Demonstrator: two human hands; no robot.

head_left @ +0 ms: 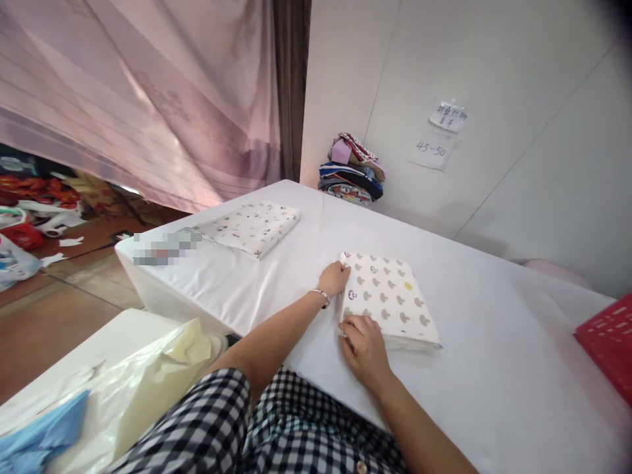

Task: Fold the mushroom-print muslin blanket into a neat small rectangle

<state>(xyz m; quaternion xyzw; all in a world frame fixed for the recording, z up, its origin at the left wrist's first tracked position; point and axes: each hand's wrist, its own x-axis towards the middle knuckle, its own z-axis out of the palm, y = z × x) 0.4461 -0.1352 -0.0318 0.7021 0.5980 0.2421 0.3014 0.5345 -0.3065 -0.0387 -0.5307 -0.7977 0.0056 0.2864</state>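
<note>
A folded white cloth [388, 293] printed with grey mushroom-like shapes, a few in colour, lies on the white-covered table [494, 368]. At its left edge, towards the far corner, my left hand [334, 279] grips the fold with closed fingers. My right hand [365, 345] is closed on the near left corner, fingertips on top and the thumb at the edge. The layers under the fingers are partly hidden. Further left on the table rests a second folded white cloth [257, 227] with small scattered prints.
A pile of folded fabrics [351, 172] stands by the wall behind the table. A red box-like object [609, 349] sits at the right edge. Nearer, at lower left, a white surface holds a cream plastic bag [162, 375] and blue cloth [54, 428]. A pink curtain [197, 85] hangs behind.
</note>
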